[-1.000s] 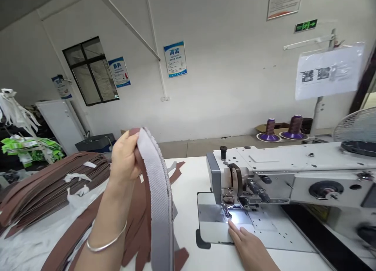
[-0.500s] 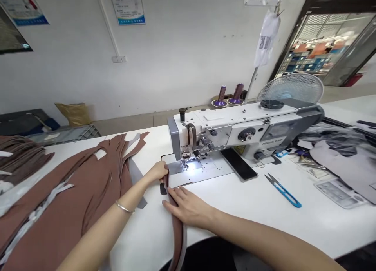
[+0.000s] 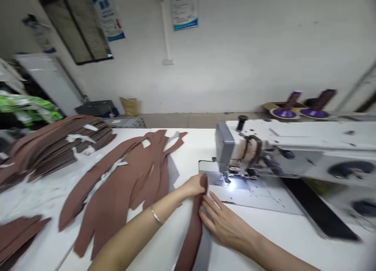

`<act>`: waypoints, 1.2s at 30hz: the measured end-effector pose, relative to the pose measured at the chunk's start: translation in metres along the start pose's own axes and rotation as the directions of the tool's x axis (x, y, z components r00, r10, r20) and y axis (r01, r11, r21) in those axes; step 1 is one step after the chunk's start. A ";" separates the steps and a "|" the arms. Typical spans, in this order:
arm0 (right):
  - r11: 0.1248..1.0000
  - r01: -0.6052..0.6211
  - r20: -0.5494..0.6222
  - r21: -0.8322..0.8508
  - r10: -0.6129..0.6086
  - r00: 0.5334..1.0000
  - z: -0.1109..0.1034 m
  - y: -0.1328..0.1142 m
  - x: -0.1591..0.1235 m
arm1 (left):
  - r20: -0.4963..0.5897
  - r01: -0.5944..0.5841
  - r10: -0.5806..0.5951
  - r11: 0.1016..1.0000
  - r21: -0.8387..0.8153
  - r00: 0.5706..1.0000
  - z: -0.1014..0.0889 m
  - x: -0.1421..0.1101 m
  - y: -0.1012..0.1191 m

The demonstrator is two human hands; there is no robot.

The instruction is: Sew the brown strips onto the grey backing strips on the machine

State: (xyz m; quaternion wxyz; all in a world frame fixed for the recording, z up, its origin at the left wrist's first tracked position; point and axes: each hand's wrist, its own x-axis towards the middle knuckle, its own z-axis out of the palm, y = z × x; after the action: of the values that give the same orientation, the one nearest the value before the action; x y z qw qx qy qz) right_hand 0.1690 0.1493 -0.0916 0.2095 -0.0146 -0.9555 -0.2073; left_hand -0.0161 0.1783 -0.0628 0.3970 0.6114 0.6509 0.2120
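Head view: brown strip (image 3: 190, 239) held beside a sewing machine (image 3: 305, 135)

Posters (image 3: 185, 8) on the pale wall (image 3: 241, 59) carry writing too blurred to read. White table (image 3: 199, 143) beneath; the strip is at its front, left of the machine. The left hand (image 3: 194, 186) pinches the strip's upper end between closed fingers. The right hand (image 3: 220, 222) touches its edge, fingers nearly straight and slightly spread; whether they grip, I cannot tell. Brown cloth pieces (image 3: 141, 161) lie farther left. Behind, thread cones (image 3: 291, 100) stand near a cardboard box (image 3: 269, 106), contents hidden, and a yellowish bag (image 3: 129, 107) near a grey crate (image 3: 129, 123).
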 end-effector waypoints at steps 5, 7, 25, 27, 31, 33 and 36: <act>0.990 0.141 0.067 -0.021 -0.139 0.988 0.004 0.005 0.017 | -0.019 0.066 -0.065 0.996 0.066 0.998 0.002 0.005 0.003; 0.988 0.150 0.163 -0.039 -0.142 0.976 0.003 0.004 0.021 | -0.031 0.066 -0.064 0.995 0.069 0.997 0.004 0.006 0.005; 0.967 -0.125 -0.202 0.221 0.170 0.965 0.030 0.005 -0.022 | -0.787 0.714 -0.380 0.691 0.108 0.486 -0.264 -0.155 -0.158; 0.962 -0.149 -0.200 0.229 0.196 0.960 0.029 0.004 -0.023 | -0.758 0.717 -0.412 0.690 0.104 0.506 -0.272 -0.156 -0.169; 0.952 -0.183 -0.193 0.246 0.234 0.953 0.026 0.003 -0.023 | -0.741 0.693 -0.444 0.720 0.040 0.504 -0.289 -0.154 -0.170; 0.950 -0.185 -0.192 0.251 0.236 0.953 0.028 0.003 -0.023 | -0.766 0.661 -0.435 0.750 -0.018 0.472 -0.296 -0.155 -0.160; 0.952 -0.192 -0.196 0.239 0.241 0.951 0.031 0.003 -0.023 | -0.829 0.509 -0.348 0.856 -0.090 0.438 -0.303 -0.159 -0.131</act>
State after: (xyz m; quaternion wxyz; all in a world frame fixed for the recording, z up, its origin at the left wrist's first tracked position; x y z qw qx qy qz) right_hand 0.1777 0.1660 -0.1251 0.3370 -0.0734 -0.9354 -0.0776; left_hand -0.3432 0.0673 0.0585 0.0330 0.2861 0.9074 0.3061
